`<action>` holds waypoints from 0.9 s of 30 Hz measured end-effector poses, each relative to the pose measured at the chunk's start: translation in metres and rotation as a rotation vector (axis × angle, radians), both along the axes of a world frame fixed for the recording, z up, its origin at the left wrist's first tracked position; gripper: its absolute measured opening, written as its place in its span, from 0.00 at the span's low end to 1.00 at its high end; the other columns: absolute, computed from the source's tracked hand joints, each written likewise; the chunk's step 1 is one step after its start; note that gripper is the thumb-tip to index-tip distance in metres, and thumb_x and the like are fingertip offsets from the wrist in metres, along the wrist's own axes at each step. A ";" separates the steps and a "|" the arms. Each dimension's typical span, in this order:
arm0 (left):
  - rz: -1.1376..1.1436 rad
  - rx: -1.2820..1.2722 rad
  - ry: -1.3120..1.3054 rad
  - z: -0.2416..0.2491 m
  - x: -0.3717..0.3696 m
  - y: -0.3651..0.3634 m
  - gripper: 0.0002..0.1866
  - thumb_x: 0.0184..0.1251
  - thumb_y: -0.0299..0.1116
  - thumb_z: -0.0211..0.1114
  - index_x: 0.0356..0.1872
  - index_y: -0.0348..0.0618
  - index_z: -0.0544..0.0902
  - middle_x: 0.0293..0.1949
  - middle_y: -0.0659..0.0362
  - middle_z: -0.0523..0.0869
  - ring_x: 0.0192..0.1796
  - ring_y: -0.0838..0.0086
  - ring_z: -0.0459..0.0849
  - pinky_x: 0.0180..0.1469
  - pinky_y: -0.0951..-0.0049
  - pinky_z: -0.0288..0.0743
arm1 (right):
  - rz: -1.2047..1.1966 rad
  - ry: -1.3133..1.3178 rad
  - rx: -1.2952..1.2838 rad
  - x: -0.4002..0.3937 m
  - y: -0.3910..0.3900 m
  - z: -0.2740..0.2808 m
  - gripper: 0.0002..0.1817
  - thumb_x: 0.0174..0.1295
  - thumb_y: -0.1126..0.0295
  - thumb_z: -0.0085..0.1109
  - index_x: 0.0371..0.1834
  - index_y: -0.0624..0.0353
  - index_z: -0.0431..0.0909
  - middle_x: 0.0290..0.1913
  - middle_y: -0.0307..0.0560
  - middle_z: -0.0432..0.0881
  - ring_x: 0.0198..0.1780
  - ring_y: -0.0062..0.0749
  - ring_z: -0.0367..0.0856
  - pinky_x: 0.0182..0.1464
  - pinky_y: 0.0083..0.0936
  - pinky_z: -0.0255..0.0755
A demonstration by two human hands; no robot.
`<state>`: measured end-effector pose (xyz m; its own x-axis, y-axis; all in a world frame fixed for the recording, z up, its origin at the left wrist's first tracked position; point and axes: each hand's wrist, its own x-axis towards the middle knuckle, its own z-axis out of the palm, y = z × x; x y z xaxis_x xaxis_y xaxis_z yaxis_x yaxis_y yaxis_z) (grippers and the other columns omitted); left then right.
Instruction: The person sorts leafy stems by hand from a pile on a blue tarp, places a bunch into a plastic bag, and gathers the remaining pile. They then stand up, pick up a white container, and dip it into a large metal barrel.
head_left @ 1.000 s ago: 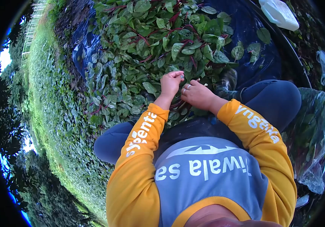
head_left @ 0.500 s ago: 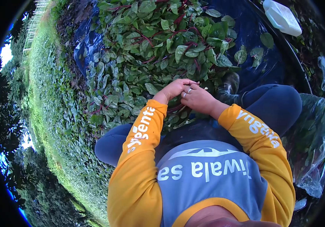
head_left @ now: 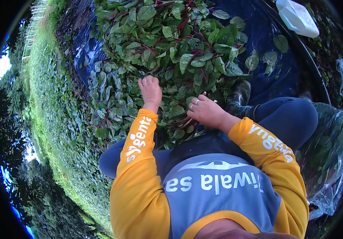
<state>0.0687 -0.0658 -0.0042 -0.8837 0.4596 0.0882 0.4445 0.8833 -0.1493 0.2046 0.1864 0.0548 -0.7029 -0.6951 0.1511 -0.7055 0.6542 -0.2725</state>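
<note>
In front of the bent knees (head_left: 295, 113), a pile of red-stemmed greens (head_left: 171, 51) lies within easy reach, on dark blue sheeting (head_left: 261, 22) that presumably keeps it off the ground (head_left: 71, 30). The left hand (head_left: 150, 92) is over the pile, fingers bent, whether grasping I cannot tell; the right hand (head_left: 208, 111) curls beside loose stems (head_left: 184, 122), its grip hidden. Outdoors, low green growth (head_left: 56, 107) stretches leftward.

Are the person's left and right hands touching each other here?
Apart. The head view shows leaves plainly in the gap between the left hand and the right hand.
</note>
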 end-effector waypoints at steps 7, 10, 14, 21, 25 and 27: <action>-0.251 0.431 -0.017 0.005 -0.043 0.112 0.11 0.65 0.33 0.64 0.48 0.46 0.82 0.44 0.56 0.83 0.50 0.59 0.82 0.52 0.60 0.76 | -0.048 -0.072 -0.071 -0.011 0.009 -0.010 0.03 0.56 0.65 0.58 0.31 0.45 0.81 0.40 0.32 0.82 0.53 0.28 0.76 0.53 0.28 0.66; -0.252 0.332 -0.103 -0.006 -0.062 0.158 0.12 0.66 0.35 0.65 0.47 0.44 0.82 0.44 0.53 0.85 0.48 0.55 0.83 0.54 0.58 0.77 | -0.062 -0.050 -0.092 -0.013 0.007 -0.010 0.02 0.56 0.66 0.58 0.31 0.45 0.80 0.38 0.32 0.82 0.53 0.28 0.75 0.53 0.28 0.66; -0.199 0.111 -0.150 -0.012 -0.075 0.166 0.08 0.67 0.32 0.61 0.43 0.42 0.80 0.44 0.51 0.85 0.50 0.55 0.84 0.52 0.58 0.79 | -0.078 -0.117 -0.087 -0.013 0.012 -0.001 0.03 0.56 0.66 0.57 0.32 0.46 0.80 0.36 0.33 0.82 0.52 0.30 0.76 0.53 0.28 0.66; -0.100 0.263 -0.282 0.029 -0.008 0.132 0.10 0.76 0.38 0.55 0.42 0.42 0.77 0.36 0.47 0.86 0.39 0.49 0.86 0.40 0.52 0.80 | -0.175 -0.065 -0.032 -0.004 0.005 -0.024 0.08 0.60 0.67 0.56 0.40 0.51 0.81 0.36 0.38 0.84 0.46 0.34 0.82 0.52 0.31 0.68; -0.034 0.227 -0.410 0.022 0.032 0.118 0.13 0.76 0.43 0.56 0.40 0.43 0.78 0.35 0.48 0.87 0.39 0.50 0.87 0.38 0.50 0.80 | -0.192 -0.236 0.185 0.000 0.010 -0.021 0.09 0.60 0.67 0.57 0.42 0.53 0.81 0.41 0.42 0.84 0.47 0.35 0.82 0.50 0.33 0.70; 0.021 0.254 -0.436 0.011 0.046 0.118 0.16 0.75 0.45 0.56 0.36 0.43 0.82 0.33 0.48 0.87 0.38 0.50 0.87 0.39 0.51 0.79 | -0.203 -0.210 0.210 0.002 0.013 -0.022 0.09 0.60 0.66 0.58 0.42 0.51 0.82 0.42 0.41 0.84 0.48 0.35 0.81 0.49 0.32 0.71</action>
